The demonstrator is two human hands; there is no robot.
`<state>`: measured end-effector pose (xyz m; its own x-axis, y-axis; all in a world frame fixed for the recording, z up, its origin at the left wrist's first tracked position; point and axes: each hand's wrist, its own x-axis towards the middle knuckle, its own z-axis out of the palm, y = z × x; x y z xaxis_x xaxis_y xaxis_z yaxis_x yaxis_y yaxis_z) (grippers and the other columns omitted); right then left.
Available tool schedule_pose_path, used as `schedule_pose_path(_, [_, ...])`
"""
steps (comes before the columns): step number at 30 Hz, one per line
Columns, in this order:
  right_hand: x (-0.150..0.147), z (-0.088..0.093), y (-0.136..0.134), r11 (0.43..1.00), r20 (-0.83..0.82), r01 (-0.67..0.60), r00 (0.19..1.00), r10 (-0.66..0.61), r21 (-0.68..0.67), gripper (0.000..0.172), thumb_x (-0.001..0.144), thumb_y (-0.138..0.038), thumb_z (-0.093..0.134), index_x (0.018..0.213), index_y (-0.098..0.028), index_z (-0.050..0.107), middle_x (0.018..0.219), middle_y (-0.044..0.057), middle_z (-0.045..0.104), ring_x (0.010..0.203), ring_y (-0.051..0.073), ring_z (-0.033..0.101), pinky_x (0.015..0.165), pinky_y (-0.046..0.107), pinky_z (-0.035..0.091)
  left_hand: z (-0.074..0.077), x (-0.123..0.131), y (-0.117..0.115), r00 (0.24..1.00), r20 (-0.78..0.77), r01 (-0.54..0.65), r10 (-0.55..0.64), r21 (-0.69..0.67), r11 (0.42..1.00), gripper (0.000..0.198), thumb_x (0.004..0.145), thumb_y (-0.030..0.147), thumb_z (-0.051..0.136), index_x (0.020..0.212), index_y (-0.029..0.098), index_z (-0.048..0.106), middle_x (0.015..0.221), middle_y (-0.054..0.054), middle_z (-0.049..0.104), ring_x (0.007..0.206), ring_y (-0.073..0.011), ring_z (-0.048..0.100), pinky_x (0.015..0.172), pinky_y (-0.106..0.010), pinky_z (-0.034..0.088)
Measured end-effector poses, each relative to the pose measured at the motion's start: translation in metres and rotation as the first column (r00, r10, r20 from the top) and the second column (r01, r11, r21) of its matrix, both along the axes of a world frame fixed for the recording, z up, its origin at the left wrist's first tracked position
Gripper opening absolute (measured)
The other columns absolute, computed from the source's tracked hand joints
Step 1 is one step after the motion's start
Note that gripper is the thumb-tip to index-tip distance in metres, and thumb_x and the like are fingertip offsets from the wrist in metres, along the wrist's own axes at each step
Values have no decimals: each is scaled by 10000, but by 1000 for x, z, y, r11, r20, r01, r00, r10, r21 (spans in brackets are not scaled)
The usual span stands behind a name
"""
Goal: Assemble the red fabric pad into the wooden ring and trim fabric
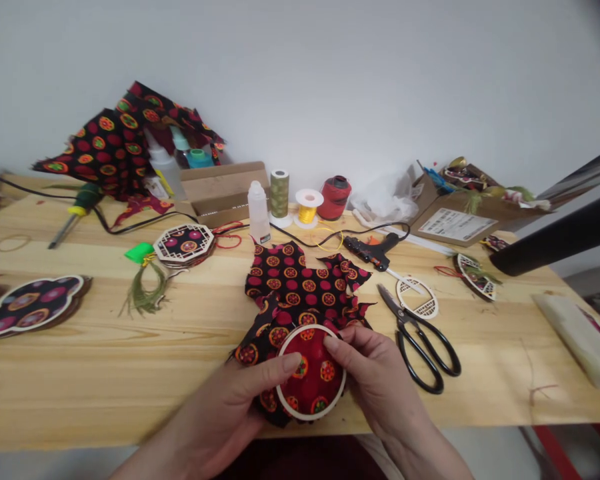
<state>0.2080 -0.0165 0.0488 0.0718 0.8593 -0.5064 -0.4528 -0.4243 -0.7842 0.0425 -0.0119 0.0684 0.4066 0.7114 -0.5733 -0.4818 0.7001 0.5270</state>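
Both my hands grip a round wooden hoop (pixel 279 377) at the table's near edge. Red fabric with orange and green flower dots (pixel 307 397) fills the hoop. My left hand (pixel 253 393) holds the left side, its thumb lying on the red fabric. On the right rim, my right hand (pixel 375 363) pinches with thumb and fingers. Behind the hoop spreads a ragged black patterned cloth (pixel 305 283) with red and orange circles; part of it is hidden under my left hand. Black-handled scissors (pixel 420 340) lie right of my right hand, beside an oval openwork wooden piece (pixel 417 297).
A glue gun (pixel 375 250) with its cable lies behind the cloth. At the back stand a clear bottle (pixel 259 213), thread spools (pixel 280 193) and a cardboard box (pixel 455 210). Left are a screwdriver (pixel 75 217), an octagonal ornament (pixel 185 245) and a green tassel (pixel 147 287). A black pole (pixel 555 233) slants in at right.
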Motion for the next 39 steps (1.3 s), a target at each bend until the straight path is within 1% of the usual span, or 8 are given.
schedule_pose_path(3, [-2, -1, -1, 1000, 10, 4, 1000, -4, 15, 345, 480, -352, 917, 564, -153, 648, 535, -18, 651, 490, 79, 516, 514, 205, 401, 3, 3, -1, 997, -76, -3, 5, 26, 1000, 538, 716, 218, 797, 1231, 187, 645, 1090, -112, 747, 1052, -308, 680, 919, -420, 532])
schedule_pose_path(8, [-4, -2, -3, 1000, 50, -7, 999, 5, 26, 352, 482, -383, 906, 556, -160, 643, 512, -28, 627, 473, 75, 495, 491, 201, 377, 4, 4, -3, 980, -189, -56, 68, 66, 996, 394, 738, 290, 781, 1111, 187, 708, 1079, -97, 753, 1034, -305, 685, 910, -426, 535])
schedule_pose_path(13, [-6, -3, -4, 1000, 86, -3, 996, 1, 26, 369, 480, -397, 899, 554, -162, 624, 511, -32, 605, 472, 74, 463, 485, 209, 352, 1, 4, -3, 956, -288, -14, 46, 112, 994, 422, 660, 251, 829, 1068, 217, 729, 1032, -67, 767, 952, -286, 709, 896, -418, 544])
schedule_pose_path(16, [-5, -3, -4, 999, 99, -14, 995, 10, 36, 363, 501, -400, 888, 558, -168, 615, 524, -29, 603, 477, 80, 458, 490, 219, 350, 0, 6, -4, 932, -350, -40, 89, 144, 989, 434, 642, 234, 833, 1064, 228, 731, 1030, -59, 767, 938, -286, 710, 902, -431, 544])
schedule_pose_path(23, [-5, -5, -5, 999, 112, -34, 993, 29, 42, 352, 513, -414, 879, 572, -181, 622, 533, -20, 606, 468, 96, 475, 478, 232, 373, -1, 7, -4, 939, -326, -62, 108, 149, 987, 349, 689, 373, 812, 1000, 228, 750, 1065, -68, 760, 978, -291, 705, 902, -412, 542])
schedule_pose_path(29, [-5, -3, -6, 997, 162, -45, 986, 34, 68, 355, 523, -440, 870, 578, -190, 624, 540, -11, 614, 472, 109, 491, 472, 242, 401, -2, 6, -1, 896, -428, -35, 117, 195, 980, 371, 707, 432, 790, 1004, 212, 752, 1106, -71, 748, 1019, -277, 687, 890, -355, 548])
schedule_pose_path(34, [-5, -1, -6, 998, 95, -39, 995, 34, 46, 333, 513, -402, 884, 565, -189, 634, 563, -9, 636, 490, 107, 504, 505, 245, 413, -2, 7, -2, 890, -446, 2, 97, 216, 977, 345, 740, 428, 765, 1008, 211, 751, 1113, -69, 745, 1014, -280, 685, 872, -352, 551])
schedule_pose_path(39, [-5, -1, -7, 999, 55, -25, 998, 23, 27, 330, 491, -372, 900, 548, -184, 636, 542, -16, 630, 486, 100, 498, 509, 236, 396, -1, 10, -3, 866, -479, -33, 146, 236, 971, 349, 728, 415, 775, 999, 195, 752, 1048, -65, 765, 952, -272, 706, 862, -341, 555])
